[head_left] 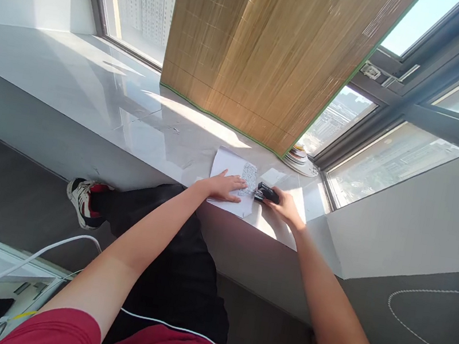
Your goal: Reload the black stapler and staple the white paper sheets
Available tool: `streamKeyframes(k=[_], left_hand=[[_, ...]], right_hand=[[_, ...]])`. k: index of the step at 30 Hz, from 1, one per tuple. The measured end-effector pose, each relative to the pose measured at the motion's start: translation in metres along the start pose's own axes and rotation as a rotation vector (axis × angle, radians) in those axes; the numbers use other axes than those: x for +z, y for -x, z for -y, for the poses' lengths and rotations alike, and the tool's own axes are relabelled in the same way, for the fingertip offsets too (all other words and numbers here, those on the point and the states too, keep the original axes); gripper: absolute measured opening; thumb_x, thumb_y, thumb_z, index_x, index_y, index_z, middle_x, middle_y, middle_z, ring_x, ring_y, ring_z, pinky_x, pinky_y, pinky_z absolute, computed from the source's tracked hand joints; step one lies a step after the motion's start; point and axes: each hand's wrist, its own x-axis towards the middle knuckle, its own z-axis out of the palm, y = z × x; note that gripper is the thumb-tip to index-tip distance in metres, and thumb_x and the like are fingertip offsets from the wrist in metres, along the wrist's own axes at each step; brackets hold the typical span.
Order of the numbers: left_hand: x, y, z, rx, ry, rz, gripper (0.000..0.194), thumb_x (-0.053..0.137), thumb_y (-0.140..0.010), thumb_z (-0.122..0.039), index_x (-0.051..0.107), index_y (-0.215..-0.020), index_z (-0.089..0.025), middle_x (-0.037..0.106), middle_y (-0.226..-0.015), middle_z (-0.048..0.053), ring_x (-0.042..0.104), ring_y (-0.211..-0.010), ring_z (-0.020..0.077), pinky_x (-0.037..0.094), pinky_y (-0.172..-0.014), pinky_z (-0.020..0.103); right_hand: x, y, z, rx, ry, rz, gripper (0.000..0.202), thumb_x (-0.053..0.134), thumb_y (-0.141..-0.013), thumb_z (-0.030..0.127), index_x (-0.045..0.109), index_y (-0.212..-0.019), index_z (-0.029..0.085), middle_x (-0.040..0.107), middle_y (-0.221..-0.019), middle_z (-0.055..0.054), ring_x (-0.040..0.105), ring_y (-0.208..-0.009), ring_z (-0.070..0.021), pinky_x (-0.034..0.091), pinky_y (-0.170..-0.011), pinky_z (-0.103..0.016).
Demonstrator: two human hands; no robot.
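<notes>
At the sill's edge, the right hand (287, 207) partly hides the black stapler (268, 193).

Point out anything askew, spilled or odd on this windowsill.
The stack of round, flat items looks uneven: its lowest layer juts out beyond the others. Small dark specks also mark the sill; debris or veining, I cannot tell. No spill shows.

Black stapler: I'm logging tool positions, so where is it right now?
In the head view, the black stapler is just right of centre, at the windowsill, held in the right hand, by the right edge of the white paper.
</notes>
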Motion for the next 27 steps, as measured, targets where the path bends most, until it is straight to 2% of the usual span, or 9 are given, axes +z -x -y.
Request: streamKeyframes(k=[3,5,8,10,13,15,17,22,27], left_hand=[[0.0,0.0,0.0,0.015,-0.011,-0.015,0.072,0.049,-0.102,-0.066,0.041,-0.167,-0.034,0.033,-0.176,0.007,0.025,-0.164,0.0333,0.003,-0.132,0.065],[0.0,0.0,0.0,0.051,-0.029,-0.048,0.062,0.053,-0.102,-0.061,0.055,-0.158,-0.035,0.043,-0.171,0.008,0.034,-0.16,0.0332,0.007,-0.132,0.065],[0.003,-0.002,0.002,0.129,-0.047,-0.124,0.044,0.06,-0.101,-0.052,0.073,-0.139,-0.034,0.057,-0.159,0.009,0.05,-0.15,0.0321,0.02,-0.131,0.061],[0.004,-0.002,0.003,0.194,-0.036,-0.182,0.036,0.063,-0.1,-0.047,0.079,-0.128,-0.031,0.065,-0.15,0.009,0.059,-0.14,0.0312,0.032,-0.127,0.053],[0.001,-0.001,0.002,0.271,0.002,-0.253,0.028,0.063,-0.099,-0.039,0.084,-0.113,-0.026,0.075,-0.133,0.009,0.069,-0.123,0.0278,0.048,-0.111,0.042],[-0.002,0.002,-0.002,0.257,0.003,-0.293,0.027,0.059,-0.1,-0.034,0.083,-0.103,-0.023,0.08,-0.116,0.008,0.073,-0.108,0.0249,0.053,-0.095,0.036],[-0.007,0.006,-0.006,0.209,-0.048,-0.354,0.03,0.056,-0.101,-0.035,0.08,-0.091,-0.022,0.08,-0.097,0.007,0.073,-0.092,0.0228,0.052,-0.08,0.034],[-0.014,0.011,-0.013,0.117,-0.197,-0.548,0.036,0.049,-0.103,-0.035,0.068,-0.075,-0.021,0.072,-0.079,0.006,0.067,-0.08,0.0206,0.044,-0.068,0.031],[-0.016,0.013,-0.015,0.089,-0.188,-0.56,0.031,0.049,-0.1,-0.03,0.062,-0.073,-0.022,0.07,-0.079,0.005,0.063,-0.077,0.019,0.038,-0.064,0.029]], right_hand=[[0.007,-0.012,-0.003,0.24,0.091,-0.209,0.023,0.069,-0.086,0.042,0.055,-0.08,0.025,0.065,-0.077,-0.005,0.06,-0.073,-0.0234,0.04,-0.068,-0.033],[0.014,-0.024,0.004,0.386,0.108,-0.338,0.023,0.068,-0.087,0.043,0.058,-0.081,0.024,0.068,-0.079,-0.007,0.062,-0.075,-0.0248,0.04,-0.068,-0.033],[0.027,-0.047,0.033,0.407,0.063,-0.438,0.023,0.064,-0.093,0.044,0.065,-0.093,0.021,0.074,-0.089,-0.01,0.066,-0.082,-0.0259,0.043,-0.072,-0.033],[0.038,-0.065,0.058,0.33,0.025,-0.435,0.026,0.064,-0.095,0.046,0.067,-0.102,0.021,0.076,-0.098,-0.011,0.068,-0.09,-0.0268,0.046,-0.077,-0.033],[0.054,-0.093,0.094,0.231,0.001,-0.31,0.025,0.067,-0.094,0.043,0.069,-0.107,0.022,0.077,-0.101,-0.01,0.069,-0.095,-0.0277,0.048,-0.081,-0.034],[0.064,-0.106,0.11,0.206,0.017,-0.25,0.024,0.069,-0.093,0.043,0.069,-0.107,0.022,0.077,-0.102,-0.01,0.069,-0.097,-0.0281,0.049,-0.081,-0.034],[0.073,-0.112,0.118,0.21,0.02,-0.18,0.022,0.071,-0.091,0.042,0.069,-0.102,0.024,0.077,-0.098,-0.008,0.069,-0.093,-0.0277,0.048,-0.077,-0.033],[0.082,-0.094,0.115,0.157,0.016,-0.16,0.016,0.064,-0.088,0.039,0.064,-0.096,0.026,0.074,-0.092,-0.006,0.065,-0.084,-0.0253,0.045,-0.07,-0.031],[0.071,-0.061,0.092,0.111,0.016,-0.231,0.019,0.058,-0.089,0.042,0.059,-0.096,0.024,0.073,-0.1,-0.008,0.064,-0.092,-0.0254,0.047,-0.078,-0.032]])
